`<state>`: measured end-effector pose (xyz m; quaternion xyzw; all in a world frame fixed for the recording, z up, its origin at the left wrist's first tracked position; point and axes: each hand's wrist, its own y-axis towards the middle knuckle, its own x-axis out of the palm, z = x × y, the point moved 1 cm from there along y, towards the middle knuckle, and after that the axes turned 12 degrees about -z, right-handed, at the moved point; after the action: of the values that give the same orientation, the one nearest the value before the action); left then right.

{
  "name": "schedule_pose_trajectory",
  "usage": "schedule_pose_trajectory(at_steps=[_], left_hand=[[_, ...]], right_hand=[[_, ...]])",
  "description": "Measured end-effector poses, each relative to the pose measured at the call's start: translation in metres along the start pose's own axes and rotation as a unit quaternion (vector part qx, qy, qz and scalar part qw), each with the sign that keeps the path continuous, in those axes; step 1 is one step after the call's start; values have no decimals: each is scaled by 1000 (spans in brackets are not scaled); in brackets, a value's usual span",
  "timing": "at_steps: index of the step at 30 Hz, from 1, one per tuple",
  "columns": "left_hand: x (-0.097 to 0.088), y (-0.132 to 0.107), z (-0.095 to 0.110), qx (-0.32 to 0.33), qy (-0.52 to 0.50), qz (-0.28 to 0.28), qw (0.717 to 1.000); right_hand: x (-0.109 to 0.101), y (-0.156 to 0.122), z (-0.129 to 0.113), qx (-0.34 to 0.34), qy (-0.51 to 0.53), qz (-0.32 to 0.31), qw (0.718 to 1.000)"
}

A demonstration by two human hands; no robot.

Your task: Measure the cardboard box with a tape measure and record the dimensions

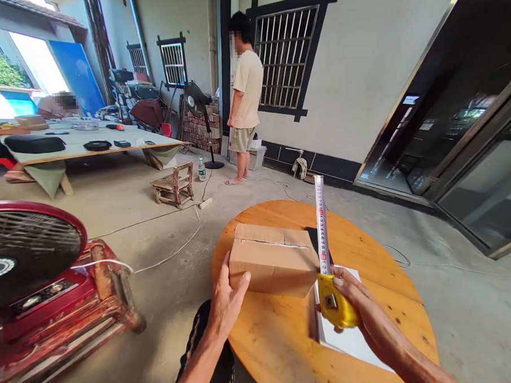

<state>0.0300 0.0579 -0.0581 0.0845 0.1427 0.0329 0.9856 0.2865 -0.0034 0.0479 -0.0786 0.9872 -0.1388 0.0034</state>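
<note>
A closed cardboard box [273,264] rests on the round wooden table [279,348], tilted slightly toward me. My left hand [232,294] grips its left end, thumb on the near face and fingers round the side. In my right hand [357,300] is a yellow tape measure [334,304], its blade [321,228] drawn out and pointing away from me, past the box's right end. White paper [342,334] lies under my right hand on the table. Behind the box's right corner a dark object [313,237] shows only in part.
A red fan [38,257] on a worn wooden stand is at my left. Beyond are a small wooden chair [174,184], a water bottle [201,170] and cables on the floor. A person [246,90] stands near the wall; others sit at a long table [122,143].
</note>
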Motion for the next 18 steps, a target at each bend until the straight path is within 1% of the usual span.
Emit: schedule_pose_trajectory(at_steps=[2, 5, 8, 10, 12, 14, 16, 18], left_hand=[[-7, -1, 8, -11, 16, -3, 1000], [-24, 0, 22, -23, 48, 9, 999], [-37, 5, 30, -20, 96, 15, 995], [-38, 11, 30, -6, 126, 10, 992], [-35, 17, 26, 10, 135, -4, 991], [-31, 20, 22, 30, 122, -23, 992], [-29, 18, 19, 53, 99, -36, 993], [-29, 11, 16, 71, 79, -48, 993]], right_hand=[[4, 2, -6, -10, 12, -11, 1000], [5, 10, -23, -35, 24, -36, 998], [2, 34, -37, -43, 32, -44, 998], [0, 56, -42, -29, 35, -42, 998], [0, 75, -43, -13, 29, -39, 999], [2, 84, -42, -20, 11, -31, 999], [5, 79, -40, -46, -10, -35, 998], [10, 62, -35, -57, -12, -59, 997]])
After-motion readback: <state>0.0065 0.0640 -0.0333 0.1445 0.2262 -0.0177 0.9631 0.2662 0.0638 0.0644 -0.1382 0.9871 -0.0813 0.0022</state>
